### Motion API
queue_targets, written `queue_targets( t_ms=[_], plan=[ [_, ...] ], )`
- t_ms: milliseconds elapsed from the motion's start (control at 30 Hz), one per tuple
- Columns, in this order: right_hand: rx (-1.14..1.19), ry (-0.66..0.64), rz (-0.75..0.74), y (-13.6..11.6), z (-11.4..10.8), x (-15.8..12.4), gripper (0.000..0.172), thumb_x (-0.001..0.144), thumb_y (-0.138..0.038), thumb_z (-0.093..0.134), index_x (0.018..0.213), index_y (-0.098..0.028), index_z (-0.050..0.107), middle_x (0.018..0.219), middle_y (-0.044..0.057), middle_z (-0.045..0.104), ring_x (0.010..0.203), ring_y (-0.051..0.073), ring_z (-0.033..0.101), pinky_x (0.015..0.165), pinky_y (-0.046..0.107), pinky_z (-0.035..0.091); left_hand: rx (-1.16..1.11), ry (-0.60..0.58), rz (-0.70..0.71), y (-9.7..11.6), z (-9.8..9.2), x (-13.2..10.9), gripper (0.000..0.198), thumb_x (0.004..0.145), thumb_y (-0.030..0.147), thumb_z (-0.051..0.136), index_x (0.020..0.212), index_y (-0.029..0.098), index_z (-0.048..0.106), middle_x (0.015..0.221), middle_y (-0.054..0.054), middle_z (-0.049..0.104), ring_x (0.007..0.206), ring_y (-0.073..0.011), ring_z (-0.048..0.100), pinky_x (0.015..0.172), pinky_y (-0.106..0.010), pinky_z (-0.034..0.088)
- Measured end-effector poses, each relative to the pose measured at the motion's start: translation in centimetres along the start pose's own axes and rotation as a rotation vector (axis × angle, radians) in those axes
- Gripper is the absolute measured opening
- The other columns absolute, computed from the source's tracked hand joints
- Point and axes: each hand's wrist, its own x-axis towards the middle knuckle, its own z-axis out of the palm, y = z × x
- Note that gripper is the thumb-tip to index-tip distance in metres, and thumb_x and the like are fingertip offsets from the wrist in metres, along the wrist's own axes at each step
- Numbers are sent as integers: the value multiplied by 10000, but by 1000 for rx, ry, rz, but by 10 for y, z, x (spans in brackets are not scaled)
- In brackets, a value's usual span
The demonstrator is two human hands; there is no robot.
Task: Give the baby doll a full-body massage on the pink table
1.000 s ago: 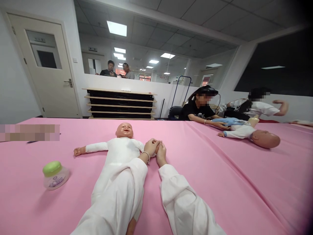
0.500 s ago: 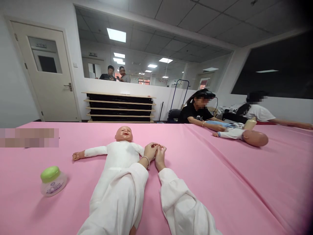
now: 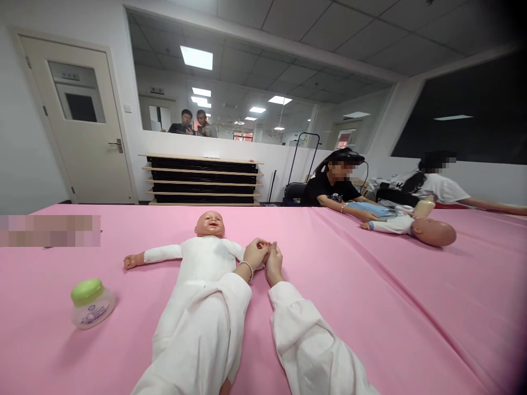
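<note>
At your far left, a closed door (image 3: 84, 148) stands in the wall behind the table. In front of it, a green-lidded jar (image 3: 93, 303) stands on the pink cover (image 3: 349, 307), unmoved beside the doll since a second ago and well apart from your hands. The doll (image 3: 201, 258), in white, lies face up, head away from you, one arm stretched toward the door side; its position is unchanged. Your left sleeve (image 3: 206, 334) obstructs the view of its lower body. Beyond the table, two people behind the window (image 3: 263, 82) have drawn closer together, above a slatted shelf (image 3: 201, 180). Your left hand (image 3: 256, 253), bracelet at the wrist, has its fingers clamped on the doll's other hand, which they mostly hide. Your right hand (image 3: 274, 263) meets it there, fingers together and now more upright than half a second ago; whether they clamp, I cannot tell. Farther right, a co-worker in black (image 3: 334, 189) handles a second doll (image 3: 434, 232), which has shifted leftward over the last second. A bottle (image 3: 424, 207) stands just behind it. The person in white (image 3: 440, 188), arm bent and raised a second ago, now extends it rightward.
</note>
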Motion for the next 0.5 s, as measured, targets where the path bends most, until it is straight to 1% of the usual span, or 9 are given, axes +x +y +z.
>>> queue_targets(
  t_ms=[67,167,233,333,400,500],
  plan=[
    [8,-50,-25,0,1,-2,372,724,-533,522,785,-165,516,795,46,649,784,169,622,717,280,495,15,-3,-4,2,-2,1,171,879,314,495,936,190,599,1001,-49,610,862,-137,579,794,-329,494],
    [-12,-110,-56,1,3,-4,341,667,-476,606,789,-165,538,822,31,649,811,160,613,743,268,485,21,20,-13,3,-4,4,192,879,325,492,973,187,587,1020,-54,602,883,-146,577,802,-342,491],
    [-41,-100,-63,2,3,-5,314,669,-456,612,777,-169,548,800,20,644,787,150,604,718,257,477,22,14,-14,3,-5,5,200,883,333,483,974,189,587,1018,-53,602,881,-147,577,800,-340,491],
    [-74,-32,-48,3,1,-3,291,695,-458,593,749,-178,538,748,10,634,737,143,593,663,248,467,28,-23,-2,0,-4,5,200,886,336,477,954,188,594,1010,-51,608,878,-146,578,800,-339,491],
    [-76,-8,-25,3,-1,-1,318,710,-490,571,743,-176,531,737,21,637,719,152,599,644,258,471,39,-54,5,-1,-3,3,189,883,328,486,949,190,595,1009,-51,609,876,-144,578,797,-337,493],
    [-61,-21,-2,2,-3,1,402,719,-566,531,749,-165,532,741,48,647,709,170,614,644,279,482,60,-70,1,-1,-2,1,181,880,321,492,961,193,592,1005,-50,609,864,-141,579,789,-333,495]
  ],
)
